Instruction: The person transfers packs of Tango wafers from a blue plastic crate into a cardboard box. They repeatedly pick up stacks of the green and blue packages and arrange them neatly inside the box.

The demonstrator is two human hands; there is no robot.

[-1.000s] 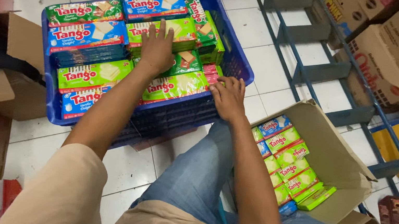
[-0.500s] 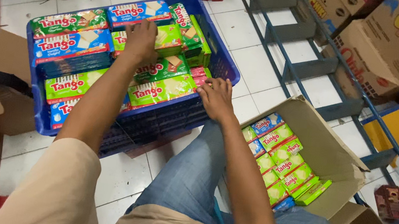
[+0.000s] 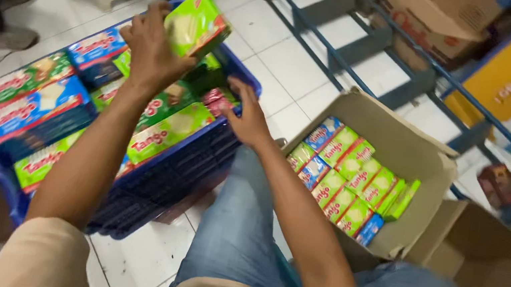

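Left hand clenched around a green wafer pack, raised above the far end of the blue plastic crate. Pack glossy, lime green with a red edge along one end and a pale wafer picture on its face, tilted with one corner up, thumb and fingers wrapped round its lower left side. Right hand released, fingers spread, resting at the crate's near right rim, fingertips just beside a small red pack; holding nothing. Inside the crate: more wafer packs lying flat, green ones and blue ones mixed, larger multipacks on the left, one long green pack slanting across the middle. To the right, an open cardboard box on the white tiled floor, tipped toward the person, filled with rows of small green and blue wafer packs standing on edge. Jeans-clad knee between crate and box. Blue metal shelf frame lying beyond the box.
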